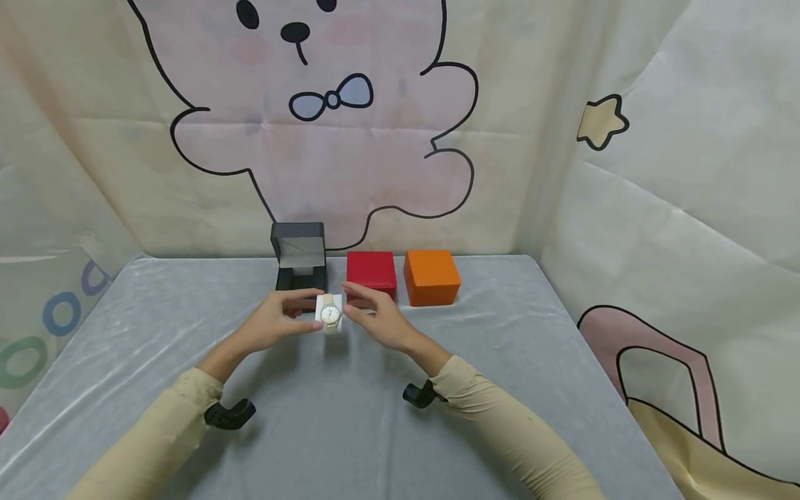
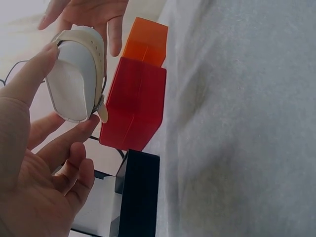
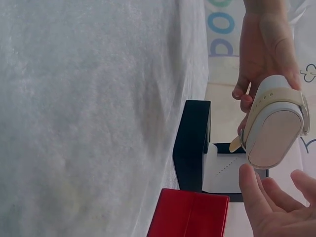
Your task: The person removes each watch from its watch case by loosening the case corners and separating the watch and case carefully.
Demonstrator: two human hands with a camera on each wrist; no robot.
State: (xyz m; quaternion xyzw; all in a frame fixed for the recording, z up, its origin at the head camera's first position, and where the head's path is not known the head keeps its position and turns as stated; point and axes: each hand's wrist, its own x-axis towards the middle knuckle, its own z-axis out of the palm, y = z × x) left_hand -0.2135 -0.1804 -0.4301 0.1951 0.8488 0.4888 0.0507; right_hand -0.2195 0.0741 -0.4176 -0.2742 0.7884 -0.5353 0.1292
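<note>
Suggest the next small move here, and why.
Probably bring the right grip in to pinch the near end of the white cushion. Only the left grip appears to hold it, with the watch strapped around it, and the right fingertips look just short of it. A second hold would likely steady it.

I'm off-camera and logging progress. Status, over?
Left hand gripping white cushion, watch strapped around it. Right hand close beside, not gripping. Nothing visibly in the way.
</note>
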